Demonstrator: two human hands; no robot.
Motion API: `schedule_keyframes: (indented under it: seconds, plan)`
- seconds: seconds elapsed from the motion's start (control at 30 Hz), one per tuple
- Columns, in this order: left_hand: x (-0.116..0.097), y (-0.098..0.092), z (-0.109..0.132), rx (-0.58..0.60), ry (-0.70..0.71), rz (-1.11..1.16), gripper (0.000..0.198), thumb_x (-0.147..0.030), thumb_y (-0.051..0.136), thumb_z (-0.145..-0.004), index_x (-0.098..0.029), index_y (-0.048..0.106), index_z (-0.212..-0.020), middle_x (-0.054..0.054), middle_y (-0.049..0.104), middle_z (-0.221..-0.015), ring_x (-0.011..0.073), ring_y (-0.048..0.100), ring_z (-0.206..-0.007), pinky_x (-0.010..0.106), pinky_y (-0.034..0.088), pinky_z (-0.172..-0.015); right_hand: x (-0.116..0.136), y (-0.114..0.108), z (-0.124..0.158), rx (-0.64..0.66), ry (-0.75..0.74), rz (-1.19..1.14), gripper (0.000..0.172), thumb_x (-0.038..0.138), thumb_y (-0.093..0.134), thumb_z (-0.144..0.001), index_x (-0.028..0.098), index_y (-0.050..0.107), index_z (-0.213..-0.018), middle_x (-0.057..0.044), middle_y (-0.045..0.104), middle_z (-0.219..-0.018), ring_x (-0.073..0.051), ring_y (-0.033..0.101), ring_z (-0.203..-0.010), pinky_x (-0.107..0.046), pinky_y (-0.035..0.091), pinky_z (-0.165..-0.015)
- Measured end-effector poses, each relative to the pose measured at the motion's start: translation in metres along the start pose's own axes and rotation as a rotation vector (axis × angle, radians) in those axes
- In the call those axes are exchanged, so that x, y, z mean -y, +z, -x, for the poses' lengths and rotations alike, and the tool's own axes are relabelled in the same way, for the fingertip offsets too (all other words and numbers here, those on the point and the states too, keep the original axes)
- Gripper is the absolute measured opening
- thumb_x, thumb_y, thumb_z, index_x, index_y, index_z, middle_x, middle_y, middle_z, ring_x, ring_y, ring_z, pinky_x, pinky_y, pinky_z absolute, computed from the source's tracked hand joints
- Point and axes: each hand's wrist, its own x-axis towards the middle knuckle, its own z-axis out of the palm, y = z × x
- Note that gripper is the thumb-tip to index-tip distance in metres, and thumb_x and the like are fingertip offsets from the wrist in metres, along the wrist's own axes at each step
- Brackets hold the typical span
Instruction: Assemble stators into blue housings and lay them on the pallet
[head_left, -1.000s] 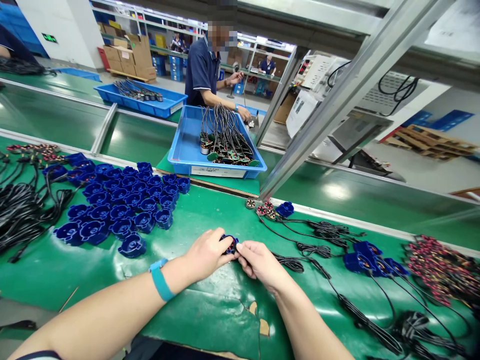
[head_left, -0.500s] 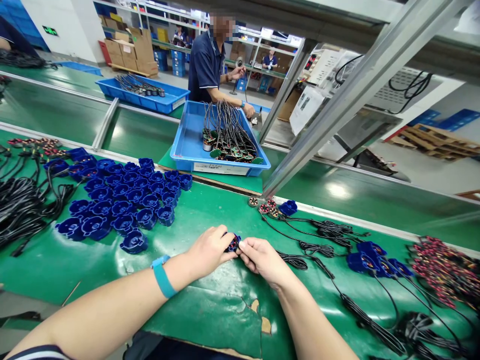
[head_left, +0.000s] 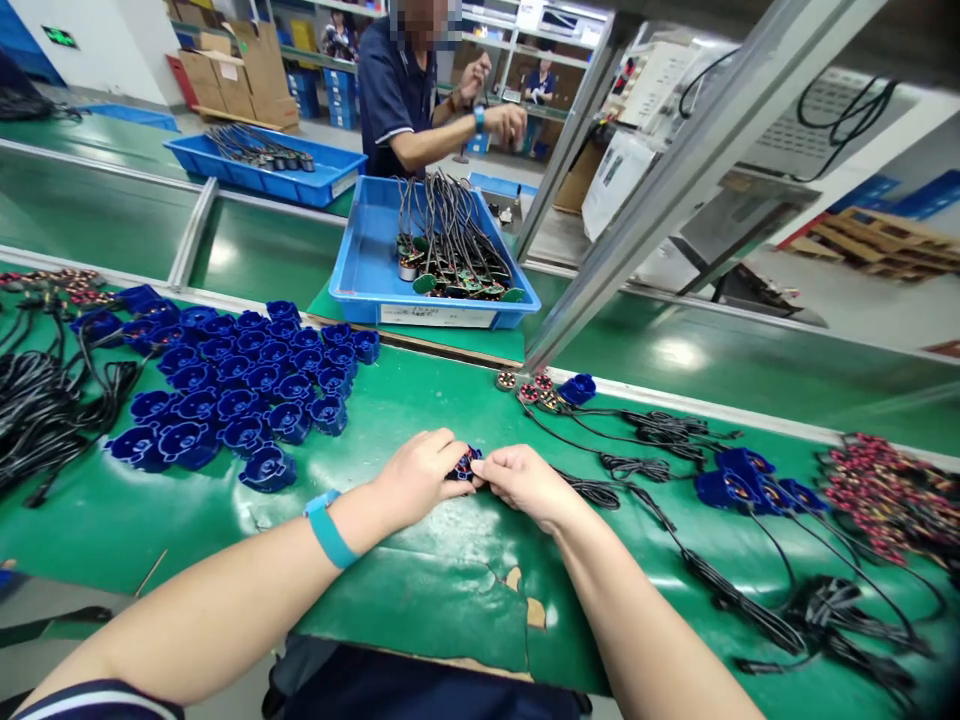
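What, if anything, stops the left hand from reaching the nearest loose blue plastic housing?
Likely nothing, so yes: bare green mat lies between the left hand and that blue plastic housing, though it now pinches a small blue part.

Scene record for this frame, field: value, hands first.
left hand: pinching small blue part; teal wristband on wrist
right hand: pinching the same part from the other side
left of hands: pile of blue housings, black cables
right of hands: wired blue units
beyond: blue tray of wired parts, co-worker behind it
surface: green mat, torn near front edge
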Motion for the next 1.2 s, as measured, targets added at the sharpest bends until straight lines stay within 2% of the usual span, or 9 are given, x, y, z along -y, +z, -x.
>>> schedule_keyframes:
  seconds: [0.23,0.33,0.43,0.57,0.73,1.03,1.13,1.2]
  plan:
    - [0.003,-0.001,0.003,-0.035,0.005,0.042,0.039,-0.041,0.078,-0.083,-0.019,0.062,-0.11,0.008,0.069,-0.102,0.0233,0.068,-0.094,0.038,0.057,-0.085,-0.005,0.004,0.0,-0.061,-0.037,0.012,0.042,0.056,0.07,-0.074,0.015,0.064,-0.065,0.008,0.037,-0.043,-0.005,0.025,-0.04,-0.023,0.014,-0.041]
    - [0.003,0.0,0.003,-0.057,0.011,0.017,0.042,-0.043,0.078,-0.082,-0.017,0.062,-0.111,0.008,0.07,-0.101,0.0237,0.068,-0.094,0.039,0.058,-0.085,-0.008,0.01,-0.001,-0.188,-0.056,0.056,0.038,0.052,0.069,-0.076,0.015,0.065,-0.084,0.004,0.054,-0.054,-0.008,0.04,-0.042,-0.022,0.025,-0.041]
    - [0.001,0.0,0.002,-0.05,0.025,0.018,0.042,-0.045,0.076,-0.083,-0.016,0.063,-0.11,0.008,0.071,-0.099,0.0229,0.069,-0.093,0.038,0.058,-0.084,-0.011,0.016,-0.004,-0.321,-0.165,0.156,0.036,0.045,0.065,-0.079,0.016,0.067,-0.1,0.0,0.064,-0.068,-0.013,0.053,-0.053,-0.023,0.037,-0.048]
    - [-0.002,0.0,-0.001,-0.059,0.053,-0.005,0.039,-0.046,0.072,-0.087,-0.016,0.063,-0.111,0.01,0.073,-0.102,0.0235,0.071,-0.094,0.039,0.059,-0.085,-0.011,0.02,-0.007,-0.397,-0.234,0.32,0.018,0.03,0.057,-0.08,0.018,0.07,-0.084,0.0,0.065,-0.066,-0.014,0.054,-0.061,-0.025,0.039,-0.059]
    - [-0.002,0.003,-0.007,-0.124,0.167,-0.067,0.038,-0.044,0.063,-0.094,-0.014,0.063,-0.116,0.014,0.073,-0.109,0.0249,0.072,-0.099,0.04,0.06,-0.087,-0.004,0.021,-0.004,-0.532,-0.216,0.53,0.012,0.021,0.052,-0.081,0.02,0.063,-0.077,-0.001,0.063,-0.068,-0.015,0.05,-0.064,-0.027,0.033,-0.061]
    - [0.0,0.003,-0.007,-0.145,0.225,-0.099,0.036,-0.043,0.066,-0.093,-0.015,0.066,-0.116,0.014,0.074,-0.109,0.0235,0.072,-0.097,0.038,0.061,-0.086,0.003,0.015,0.001,-0.487,-0.182,0.582,0.012,0.022,0.052,-0.084,0.021,0.06,-0.074,-0.001,0.063,-0.07,-0.016,0.049,-0.066,-0.027,0.028,-0.061]
    - [0.001,0.003,-0.007,-0.138,0.205,-0.093,0.039,-0.046,0.068,-0.091,-0.016,0.066,-0.116,0.013,0.074,-0.109,0.023,0.072,-0.096,0.038,0.06,-0.084,0.001,0.008,0.004,-0.411,-0.205,0.516,0.015,0.024,0.054,-0.087,0.02,0.064,-0.078,0.0,0.063,-0.068,-0.015,0.051,-0.064,-0.026,0.031,-0.06]
    - [0.002,0.002,-0.008,-0.131,0.183,-0.083,0.041,-0.048,0.069,-0.089,-0.016,0.066,-0.115,0.013,0.074,-0.108,0.0233,0.072,-0.096,0.038,0.06,-0.085,0.0,0.003,0.009,-0.335,-0.242,0.489,0.019,0.031,0.055,-0.092,0.019,0.069,-0.086,0.0,0.063,-0.068,-0.015,0.053,-0.064,-0.026,0.035,-0.061]
